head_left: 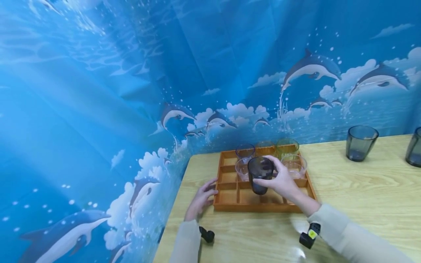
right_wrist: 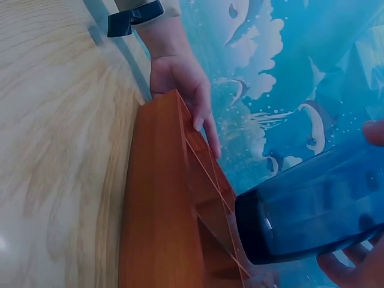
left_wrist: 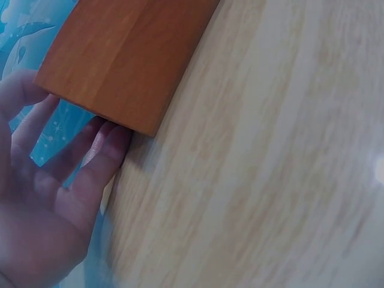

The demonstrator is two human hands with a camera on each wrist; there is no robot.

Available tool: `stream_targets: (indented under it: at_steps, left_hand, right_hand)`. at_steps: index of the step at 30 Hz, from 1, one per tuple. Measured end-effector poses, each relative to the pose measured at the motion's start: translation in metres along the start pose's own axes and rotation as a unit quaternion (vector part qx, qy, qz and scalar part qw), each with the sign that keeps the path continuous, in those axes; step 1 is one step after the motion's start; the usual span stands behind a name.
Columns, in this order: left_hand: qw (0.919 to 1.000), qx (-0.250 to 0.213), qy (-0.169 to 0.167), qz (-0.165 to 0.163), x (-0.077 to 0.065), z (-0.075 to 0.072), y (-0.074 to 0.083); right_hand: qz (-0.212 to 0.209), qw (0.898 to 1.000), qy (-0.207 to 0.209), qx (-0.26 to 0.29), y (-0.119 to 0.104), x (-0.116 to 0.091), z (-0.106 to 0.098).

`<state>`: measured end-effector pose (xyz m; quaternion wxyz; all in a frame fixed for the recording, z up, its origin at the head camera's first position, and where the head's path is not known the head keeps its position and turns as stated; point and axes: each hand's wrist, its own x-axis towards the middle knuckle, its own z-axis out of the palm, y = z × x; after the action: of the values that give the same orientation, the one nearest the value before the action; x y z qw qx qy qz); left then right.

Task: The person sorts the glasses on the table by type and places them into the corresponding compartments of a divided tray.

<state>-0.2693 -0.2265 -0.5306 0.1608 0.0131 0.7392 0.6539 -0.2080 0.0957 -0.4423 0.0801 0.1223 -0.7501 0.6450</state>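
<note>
My right hand grips a dark tinted drinking glass by its sides, thumb and fingers around it. The glass is held above the front middle compartments of a wooden divided tray; the right wrist view shows its thick base tilted near the dividers. My left hand touches the tray's left side with extended fingers, as the left wrist view of the hand also shows. Two pinkish clear glasses stand in the middle row, one at right. Behind them are a blue-tinted glass, an amber one and a yellow-green one.
Two more dark glasses stand on the table to the right, one near the backdrop and one at the frame's edge. A dolphin-printed curtain hangs behind and to the left of the wooden table.
</note>
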Motion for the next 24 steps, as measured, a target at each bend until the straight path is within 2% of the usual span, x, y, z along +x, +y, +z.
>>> stream_targets:
  at_steps: [7,13,18,24]
  left_hand:
    - [0.9999,0.01,0.005,-0.005,-0.003,-0.003,0.0]
    - [0.9999,-0.003,-0.008,-0.011,-0.008,0.0,0.011]
    - [0.9999,0.008,-0.01,-0.01,-0.013,0.003,0.019]
    - [0.9999,0.013,-0.005,-0.001,-0.003,0.001,0.004]
  right_hand:
    - [0.0,0.999,-0.005,0.036,0.01,0.006,0.025]
    - [-0.015,1.0,-0.004,0.013,0.019,0.002,0.039]
    - [-0.015,1.0,-0.012,-0.02,0.024,-0.001,0.045]
    - [-0.004,0.999,-0.016,-0.033,0.032,-0.002,0.048]
